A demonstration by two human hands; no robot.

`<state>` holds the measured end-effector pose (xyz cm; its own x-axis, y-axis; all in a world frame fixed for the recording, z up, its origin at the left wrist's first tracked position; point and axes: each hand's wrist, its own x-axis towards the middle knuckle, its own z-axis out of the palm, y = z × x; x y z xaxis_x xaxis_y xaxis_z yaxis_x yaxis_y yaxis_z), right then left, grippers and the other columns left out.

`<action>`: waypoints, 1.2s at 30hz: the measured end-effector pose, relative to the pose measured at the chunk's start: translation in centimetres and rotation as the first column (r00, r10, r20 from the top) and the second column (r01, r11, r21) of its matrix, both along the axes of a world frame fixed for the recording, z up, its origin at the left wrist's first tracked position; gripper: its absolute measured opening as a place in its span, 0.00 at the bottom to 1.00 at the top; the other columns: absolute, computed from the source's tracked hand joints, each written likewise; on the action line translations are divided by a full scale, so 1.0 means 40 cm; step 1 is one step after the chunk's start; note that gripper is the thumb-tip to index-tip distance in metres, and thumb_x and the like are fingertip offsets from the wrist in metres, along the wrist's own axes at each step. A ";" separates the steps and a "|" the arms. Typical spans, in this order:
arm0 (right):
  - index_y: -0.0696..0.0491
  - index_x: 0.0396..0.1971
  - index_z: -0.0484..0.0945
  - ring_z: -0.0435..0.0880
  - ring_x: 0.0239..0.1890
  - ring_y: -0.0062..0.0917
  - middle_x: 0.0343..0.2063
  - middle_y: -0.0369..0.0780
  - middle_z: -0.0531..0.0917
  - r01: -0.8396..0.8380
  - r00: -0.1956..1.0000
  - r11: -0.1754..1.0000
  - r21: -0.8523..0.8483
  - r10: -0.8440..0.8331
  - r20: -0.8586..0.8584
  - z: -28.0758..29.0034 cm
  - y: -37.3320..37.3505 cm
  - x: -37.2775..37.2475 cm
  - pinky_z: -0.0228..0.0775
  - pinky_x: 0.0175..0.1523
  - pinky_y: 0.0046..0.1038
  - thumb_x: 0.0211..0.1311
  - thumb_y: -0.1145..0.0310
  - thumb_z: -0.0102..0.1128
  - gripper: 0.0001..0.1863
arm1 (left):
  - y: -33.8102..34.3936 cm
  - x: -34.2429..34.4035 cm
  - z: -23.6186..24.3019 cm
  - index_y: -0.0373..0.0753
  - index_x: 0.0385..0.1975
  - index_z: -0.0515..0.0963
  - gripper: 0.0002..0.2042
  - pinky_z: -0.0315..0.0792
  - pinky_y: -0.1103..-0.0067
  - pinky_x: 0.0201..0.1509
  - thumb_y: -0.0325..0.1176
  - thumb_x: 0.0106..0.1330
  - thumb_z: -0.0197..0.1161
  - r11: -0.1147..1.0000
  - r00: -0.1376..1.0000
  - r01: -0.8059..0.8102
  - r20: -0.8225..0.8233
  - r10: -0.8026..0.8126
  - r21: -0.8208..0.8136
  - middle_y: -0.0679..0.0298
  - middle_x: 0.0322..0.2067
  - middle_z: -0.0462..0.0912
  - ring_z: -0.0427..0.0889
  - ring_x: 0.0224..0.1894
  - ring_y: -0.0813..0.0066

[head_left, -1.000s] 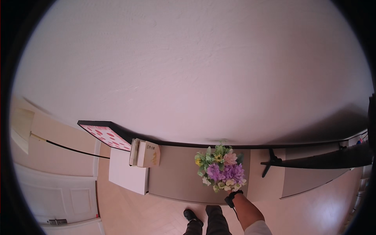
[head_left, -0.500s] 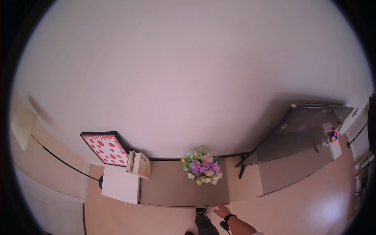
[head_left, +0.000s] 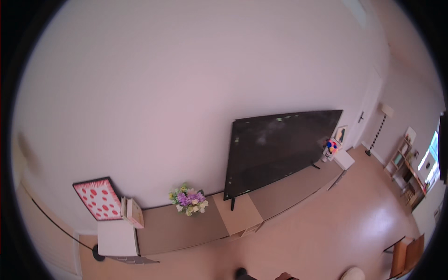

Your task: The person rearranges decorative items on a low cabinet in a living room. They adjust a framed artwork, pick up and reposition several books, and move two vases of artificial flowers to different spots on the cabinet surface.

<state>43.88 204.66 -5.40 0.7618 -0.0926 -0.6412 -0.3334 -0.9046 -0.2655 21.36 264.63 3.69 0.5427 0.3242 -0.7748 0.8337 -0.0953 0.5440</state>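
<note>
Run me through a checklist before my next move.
1. Flowers resting on the cabinet: ok.
2. Flowers apart from the television: ok.
3. Right hand away from the flowers: ok, it is at the picture's lower edge.
4. Right hand fully in view: not ok, the edge cuts it off.
5. Left hand free: cannot tell, it is out of view.

hands (right): farther from bouquet | television: more fully in view
</note>
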 end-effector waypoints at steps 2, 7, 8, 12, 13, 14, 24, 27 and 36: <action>0.58 0.32 0.84 0.84 0.39 0.42 0.33 0.52 0.85 0.029 0.999 0.999 -0.016 -0.029 -0.024 0.028 -0.025 0.017 0.76 0.44 0.39 0.53 0.53 0.58 0.21 | 0.015 -0.075 -0.033 0.45 0.18 0.76 0.02 0.72 0.66 0.26 0.31 0.47 0.56 0.772 0.772 0.462 0.231 -0.592 0.436 0.61 0.20 0.80 0.80 0.23 0.62; 0.57 0.40 0.83 0.83 0.42 0.41 0.39 0.51 0.84 0.062 0.996 0.951 0.304 -0.076 0.036 0.057 0.016 0.155 0.77 0.45 0.36 0.55 0.57 0.58 0.20 | 0.004 -0.143 -0.033 0.47 0.27 0.78 0.06 0.70 0.61 0.27 0.38 0.56 0.56 0.655 0.808 0.522 -0.071 -0.585 0.547 0.60 0.22 0.81 0.80 0.25 0.59; 0.56 0.41 0.82 0.83 0.43 0.40 0.40 0.50 0.84 0.062 0.998 0.902 0.427 -0.049 -0.041 0.169 0.133 0.166 0.76 0.47 0.35 0.56 0.60 0.57 0.18 | 0.020 -0.248 -0.007 0.47 0.29 0.78 0.07 0.70 0.61 0.27 0.40 0.57 0.56 0.638 0.837 0.501 -0.141 -0.528 0.585 0.60 0.22 0.81 0.81 0.25 0.58; 0.55 0.36 0.82 0.78 0.49 0.35 0.44 0.45 0.82 -0.529 0.728 0.831 0.171 0.341 0.595 -0.045 -0.278 0.268 0.73 0.52 0.34 0.55 0.71 0.56 0.10 | -0.250 0.035 -0.180 0.46 0.31 0.77 0.18 0.72 0.62 0.33 0.48 0.44 0.70 0.495 0.679 0.614 -0.092 -0.729 0.615 0.61 0.28 0.83 0.81 0.30 0.60; 0.55 0.34 0.82 0.77 0.50 0.35 0.45 0.45 0.82 -0.557 0.736 0.779 0.288 0.303 0.605 -0.035 -0.232 0.225 0.72 0.53 0.35 0.54 0.73 0.56 0.09 | -0.257 0.013 -0.155 0.45 0.31 0.77 0.22 0.73 0.63 0.35 0.49 0.38 0.73 0.449 0.678 0.620 -0.152 -0.719 0.643 0.61 0.29 0.83 0.81 0.31 0.61; 0.53 0.33 0.82 0.78 0.47 0.34 0.43 0.44 0.83 -0.295 0.933 0.719 0.630 0.074 0.352 0.064 -0.133 0.183 0.72 0.53 0.36 0.53 0.71 0.59 0.08 | -0.229 -0.092 -0.090 0.46 0.30 0.77 0.20 0.73 0.64 0.36 0.48 0.38 0.72 0.637 0.769 0.547 -0.027 -0.638 0.544 0.61 0.30 0.83 0.81 0.32 0.60; 0.47 0.29 0.84 0.85 0.36 0.34 0.31 0.41 0.86 0.374 0.927 0.918 0.132 -0.375 -0.017 -0.123 -1.035 -0.222 0.77 0.39 0.36 0.50 0.67 0.63 0.05 | -0.900 0.618 0.058 0.37 0.21 0.81 0.03 0.77 0.76 0.28 0.23 0.46 0.65 0.867 0.822 0.484 0.277 -0.497 0.120 0.62 0.22 0.82 0.80 0.23 0.73; 0.45 0.28 0.85 0.86 0.33 0.33 0.29 0.40 0.87 0.307 0.951 0.951 -0.028 -0.306 0.041 -0.133 -1.206 -0.323 0.78 0.35 0.35 0.51 0.66 0.63 0.04 | -0.970 0.757 -0.043 0.40 0.29 0.83 0.05 0.78 0.73 0.33 0.29 0.54 0.63 0.822 0.817 0.567 0.087 -0.570 0.059 0.60 0.25 0.84 0.82 0.27 0.71; 0.56 0.37 0.79 0.81 0.25 0.30 0.26 0.40 0.83 0.861 0.321 0.137 0.490 -0.893 -0.315 0.015 -1.272 -0.086 0.74 0.30 0.33 0.59 0.64 0.59 0.12 | -1.246 1.165 -0.198 0.42 0.37 0.83 0.11 0.76 0.66 0.36 0.37 0.60 0.57 0.415 0.442 0.897 -0.304 -0.844 0.152 0.57 0.34 0.85 0.83 0.33 0.61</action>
